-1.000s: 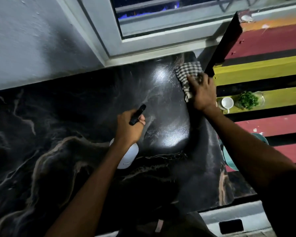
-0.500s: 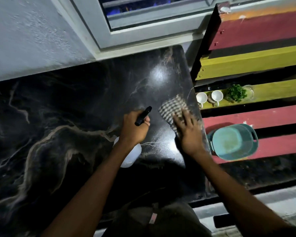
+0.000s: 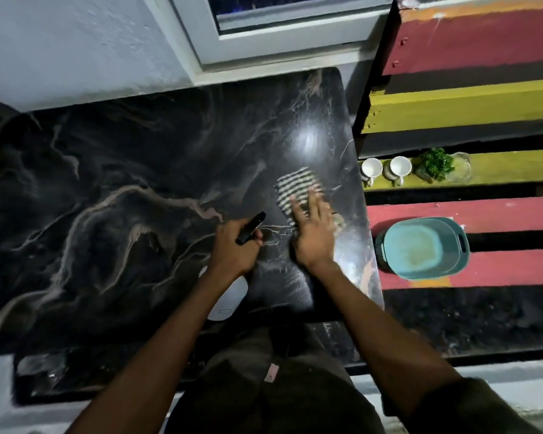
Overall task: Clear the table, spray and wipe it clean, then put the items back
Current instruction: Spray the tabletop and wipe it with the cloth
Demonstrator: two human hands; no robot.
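Observation:
The black marble table (image 3: 107, 214) has a wet, shiny patch near its right edge. My right hand (image 3: 314, 233) presses flat on a checkered cloth (image 3: 295, 189) there, fingers straight. My left hand (image 3: 232, 249) grips a white spray bottle (image 3: 229, 299) by its black trigger head (image 3: 250, 228), just left of the cloth. The bottle's body hangs below my wrist, partly hidden by my forearm.
Right of the table stands a striped red and yellow bench (image 3: 483, 98). On it sit two white cups (image 3: 372, 168), a glass jar with green leaves (image 3: 436, 164) and a teal basin (image 3: 420, 249). A window frame (image 3: 264, 45) and a grey wall are behind the table.
My right hand has dragged the cloth from the table's far right corner back toward me along the right edge. My left hand keeps holding the spray bottle in about the same place.

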